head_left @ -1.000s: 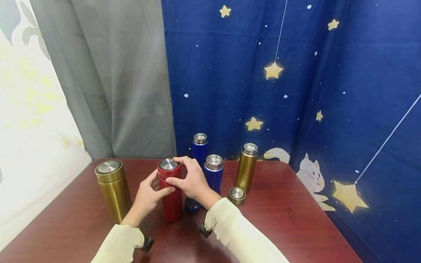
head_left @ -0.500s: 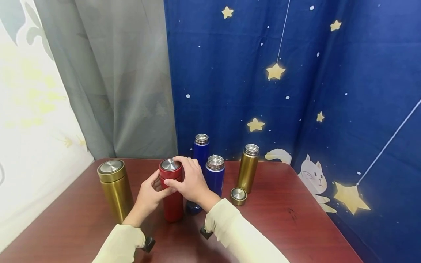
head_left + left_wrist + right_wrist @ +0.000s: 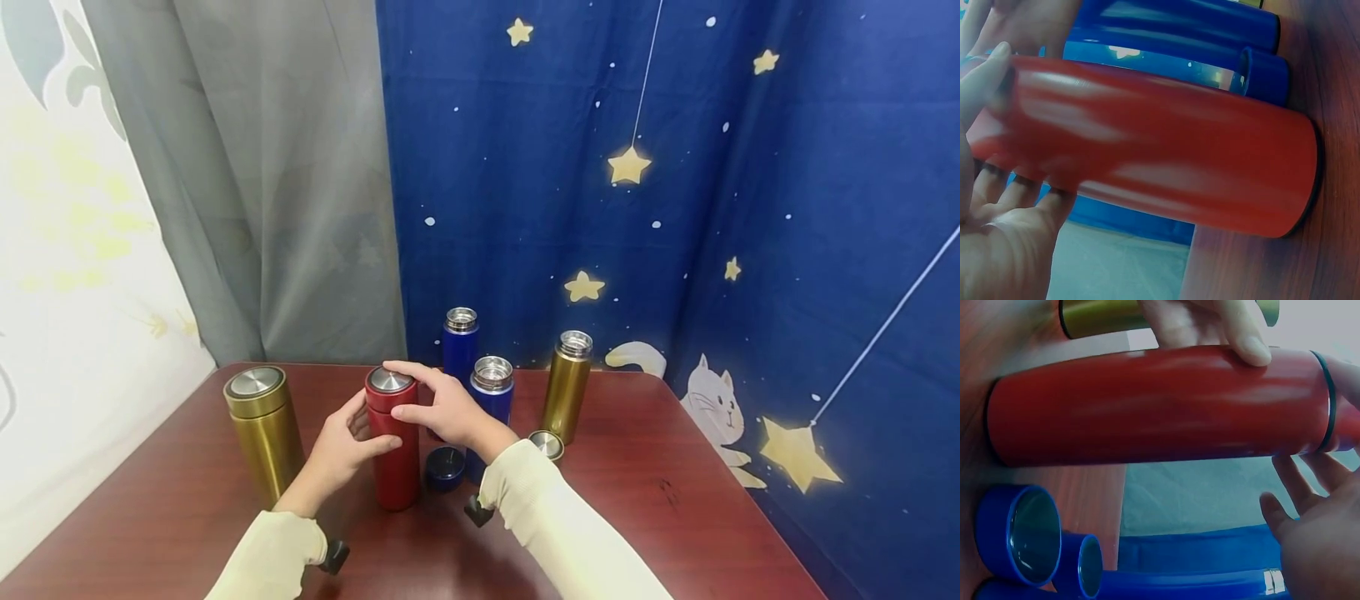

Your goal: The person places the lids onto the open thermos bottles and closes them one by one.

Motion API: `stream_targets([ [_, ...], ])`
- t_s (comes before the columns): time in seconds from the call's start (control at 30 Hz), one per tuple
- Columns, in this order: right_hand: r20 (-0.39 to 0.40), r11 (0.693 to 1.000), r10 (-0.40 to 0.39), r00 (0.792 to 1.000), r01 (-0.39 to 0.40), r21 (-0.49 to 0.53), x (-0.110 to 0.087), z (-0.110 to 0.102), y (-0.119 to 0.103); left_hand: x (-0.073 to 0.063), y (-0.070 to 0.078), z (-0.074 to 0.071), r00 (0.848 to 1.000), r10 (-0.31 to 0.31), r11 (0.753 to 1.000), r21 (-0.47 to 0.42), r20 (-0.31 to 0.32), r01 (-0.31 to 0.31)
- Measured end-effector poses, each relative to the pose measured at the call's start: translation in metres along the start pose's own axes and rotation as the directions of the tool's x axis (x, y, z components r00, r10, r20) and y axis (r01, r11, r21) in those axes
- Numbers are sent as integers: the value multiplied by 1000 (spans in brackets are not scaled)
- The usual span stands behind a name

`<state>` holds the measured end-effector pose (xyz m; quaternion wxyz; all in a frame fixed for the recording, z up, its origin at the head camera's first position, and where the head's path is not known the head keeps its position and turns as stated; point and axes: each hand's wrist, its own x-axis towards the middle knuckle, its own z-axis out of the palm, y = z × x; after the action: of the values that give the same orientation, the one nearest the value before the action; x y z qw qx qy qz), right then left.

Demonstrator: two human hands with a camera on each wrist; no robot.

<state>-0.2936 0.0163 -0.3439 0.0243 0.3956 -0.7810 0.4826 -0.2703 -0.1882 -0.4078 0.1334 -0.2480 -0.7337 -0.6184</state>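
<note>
A red thermos flask (image 3: 396,479) with a steel-topped red lid (image 3: 390,381) stands upright on the table. My left hand (image 3: 337,450) grips its upper body from the left, thumb across the front and fingers behind. From the right, my right hand (image 3: 453,412) holds the lid between thumb and fingers. The thumb lies near the seam and the fingers reach over the far edge of the top. In the right wrist view, a dark ring (image 3: 1329,403) marks the joint between body and lid.
A capped gold flask (image 3: 266,442) stands at left. Behind my right hand are two uncapped blue flasks (image 3: 459,346), with a blue lid (image 3: 446,468) in front. At right stands an uncapped gold flask (image 3: 567,387), its lid (image 3: 546,444) partly behind my sleeve.
My right hand has shifted slightly to the right around the lid, and its sleeve now covers part of the gold lid. More of the blue lid shows. The left hand keeps its grip.
</note>
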Motion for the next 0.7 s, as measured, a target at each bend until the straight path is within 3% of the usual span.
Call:
stream_targets([
  [0.2, -98, 984, -22, 995, 4, -179, 1, 2, -2, 0, -1, 1, 1000, 3, 1000, 5, 11, -3],
  [0.33, -169, 947, -91, 981, 32, -319, 1, 7, -3, -1, 1, 2, 1000, -19, 1000, 24, -3, 19],
  [0.53, -273, 856, -227, 935, 58, -514, 2, 17, -6, -2, 2, 5, 999, -15, 999, 36, -36, 16],
  [0.7, -352, 786, -301, 886, 21, -618, 3, 26, -8, -2, -1, 7, 998, 4, 1000, 26, -57, -2],
])
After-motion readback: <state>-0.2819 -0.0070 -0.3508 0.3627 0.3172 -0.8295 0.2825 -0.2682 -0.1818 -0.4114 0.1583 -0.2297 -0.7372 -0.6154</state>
